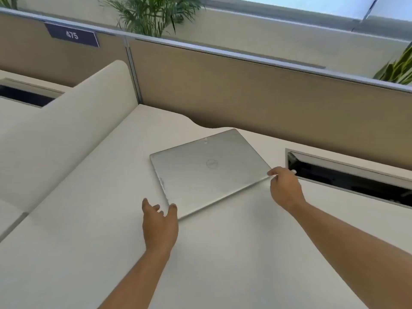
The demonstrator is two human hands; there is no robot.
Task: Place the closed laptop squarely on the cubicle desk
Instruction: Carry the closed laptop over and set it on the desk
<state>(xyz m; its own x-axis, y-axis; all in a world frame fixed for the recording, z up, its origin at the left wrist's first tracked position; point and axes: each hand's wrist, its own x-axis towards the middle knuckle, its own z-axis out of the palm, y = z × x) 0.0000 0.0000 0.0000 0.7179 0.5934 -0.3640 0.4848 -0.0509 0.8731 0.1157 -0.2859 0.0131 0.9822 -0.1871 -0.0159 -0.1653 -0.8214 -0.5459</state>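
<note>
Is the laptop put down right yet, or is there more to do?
Nearly done. The closed laptop already lies flat on the desk. The left hand touches its near corner and the right hand pinches its right corner. It sits crooked to the partition wall, so it needs turning straight, then letting go.

The closed laptop (209,172) lies on the desk (89,219), before the partition (245,94), left of the cable slot (347,179).

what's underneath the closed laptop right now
The laptop lies on the white desk, with bare desktop showing around it. The desk directly beneath is covered, so anything under it cannot be seen.
</note>
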